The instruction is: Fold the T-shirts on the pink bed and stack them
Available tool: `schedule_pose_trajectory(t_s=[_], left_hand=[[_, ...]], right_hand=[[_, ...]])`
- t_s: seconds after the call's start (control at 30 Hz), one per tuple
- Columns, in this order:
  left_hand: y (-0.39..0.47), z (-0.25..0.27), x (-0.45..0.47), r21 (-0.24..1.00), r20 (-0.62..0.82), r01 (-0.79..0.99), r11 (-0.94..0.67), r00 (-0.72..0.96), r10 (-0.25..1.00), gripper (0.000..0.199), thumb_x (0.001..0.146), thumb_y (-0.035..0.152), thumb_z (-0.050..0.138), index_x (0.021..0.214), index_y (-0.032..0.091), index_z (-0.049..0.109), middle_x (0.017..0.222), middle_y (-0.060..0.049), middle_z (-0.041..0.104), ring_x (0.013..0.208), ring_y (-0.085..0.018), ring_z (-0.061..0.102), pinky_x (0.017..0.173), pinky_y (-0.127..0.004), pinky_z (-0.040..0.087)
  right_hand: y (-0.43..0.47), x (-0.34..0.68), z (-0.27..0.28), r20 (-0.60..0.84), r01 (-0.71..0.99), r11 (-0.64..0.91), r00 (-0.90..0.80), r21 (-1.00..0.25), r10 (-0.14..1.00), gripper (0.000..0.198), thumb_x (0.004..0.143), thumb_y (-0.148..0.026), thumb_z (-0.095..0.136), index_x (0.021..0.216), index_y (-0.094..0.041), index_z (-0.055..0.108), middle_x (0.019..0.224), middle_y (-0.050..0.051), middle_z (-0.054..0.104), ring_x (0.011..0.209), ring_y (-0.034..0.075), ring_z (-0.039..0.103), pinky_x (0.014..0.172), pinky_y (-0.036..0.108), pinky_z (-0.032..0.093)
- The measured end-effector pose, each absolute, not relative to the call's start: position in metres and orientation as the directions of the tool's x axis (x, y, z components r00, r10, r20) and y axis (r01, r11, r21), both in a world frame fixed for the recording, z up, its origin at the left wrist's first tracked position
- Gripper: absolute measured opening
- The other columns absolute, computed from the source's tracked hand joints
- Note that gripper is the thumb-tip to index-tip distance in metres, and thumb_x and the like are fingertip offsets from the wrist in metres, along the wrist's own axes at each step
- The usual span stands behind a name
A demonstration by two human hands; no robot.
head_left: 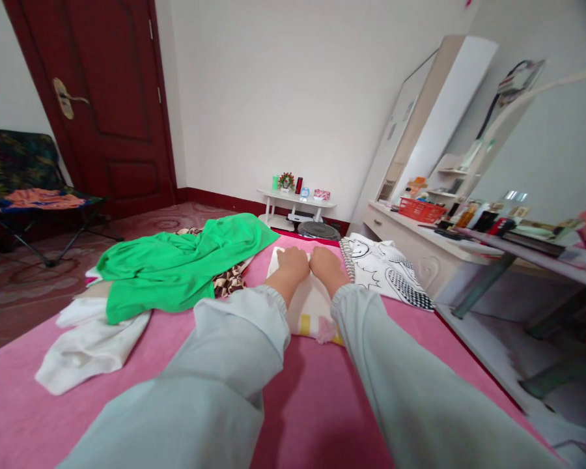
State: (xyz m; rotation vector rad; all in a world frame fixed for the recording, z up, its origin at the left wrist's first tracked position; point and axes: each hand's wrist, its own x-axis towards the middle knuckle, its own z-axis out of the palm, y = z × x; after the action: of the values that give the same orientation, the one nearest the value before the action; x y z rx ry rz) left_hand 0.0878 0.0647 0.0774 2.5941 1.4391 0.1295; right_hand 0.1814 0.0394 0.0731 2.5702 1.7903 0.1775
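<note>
Both my arms, in pale grey-green sleeves, reach forward over a pink bed (322, 404). My left hand (293, 264) and my right hand (325, 264) lie side by side, knuckles up, on the far end of a folded cream cloth (307, 306) with yellow and pink marks at its near edge. The fingers are curled down onto the cloth; whether they pinch its edge is hidden. A green garment (176, 264) lies crumpled to the left of my hands.
A white cloth (85, 348) lies at the bed's left edge, a black-and-white printed fabric (385, 267) to the right. A white desk with a red basket (420, 210) stands on the right, a low white table (297, 198) ahead, a folding chair (24, 189) and a dark red door (112, 98) at left.
</note>
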Motion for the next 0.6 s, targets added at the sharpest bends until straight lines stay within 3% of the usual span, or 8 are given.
schedule_pose_trajectory(t_s=[0.1, 0.23, 0.6], left_hand=[[0.078, 0.039, 0.083, 0.225, 0.035, 0.808, -0.544, 0.551, 0.834, 0.061, 0.091, 0.054, 0.03, 0.147, 0.031, 0.028, 0.157, -0.007, 0.021, 0.144, -0.033, 0.015, 0.111, -0.061, 0.015], [0.114, 0.004, 0.088, 0.254, 0.058, 0.832, -0.492, 0.495, 0.867, 0.077, 0.083, 0.073, 0.023, 0.148, 0.032, 0.027, 0.159, -0.006, 0.014, 0.144, -0.04, 0.004, 0.108, -0.069, 0.006], [0.123, 0.003, 0.059, 0.235, 0.042, 0.823, -0.517, 0.523, 0.851, 0.073, 0.088, 0.066, 0.021, 0.15, 0.028, 0.021, 0.159, -0.006, 0.01, 0.145, -0.031, 0.007, 0.114, -0.056, 0.01]], right_hand=[[0.046, 0.201, 0.035, 0.123, 0.925, -0.377, 0.379, -0.046, 0.917, 0.053, 0.099, -0.044, 0.018, 0.144, -0.023, 0.038, 0.15, 0.012, 0.035, 0.136, 0.027, 0.034, 0.107, 0.049, 0.03], [0.066, 0.235, 0.002, 0.083, 0.901, -0.402, 0.418, -0.163, 0.905, 0.062, 0.094, -0.06, 0.02, 0.144, -0.028, 0.034, 0.153, 0.01, 0.029, 0.14, 0.03, 0.024, 0.109, 0.059, 0.019], [0.047, 0.252, -0.002, 0.088, 0.884, -0.446, 0.46, -0.139, 0.884, 0.074, 0.093, -0.06, 0.019, 0.149, -0.011, 0.025, 0.155, 0.015, 0.02, 0.143, 0.027, 0.017, 0.114, 0.048, 0.015]])
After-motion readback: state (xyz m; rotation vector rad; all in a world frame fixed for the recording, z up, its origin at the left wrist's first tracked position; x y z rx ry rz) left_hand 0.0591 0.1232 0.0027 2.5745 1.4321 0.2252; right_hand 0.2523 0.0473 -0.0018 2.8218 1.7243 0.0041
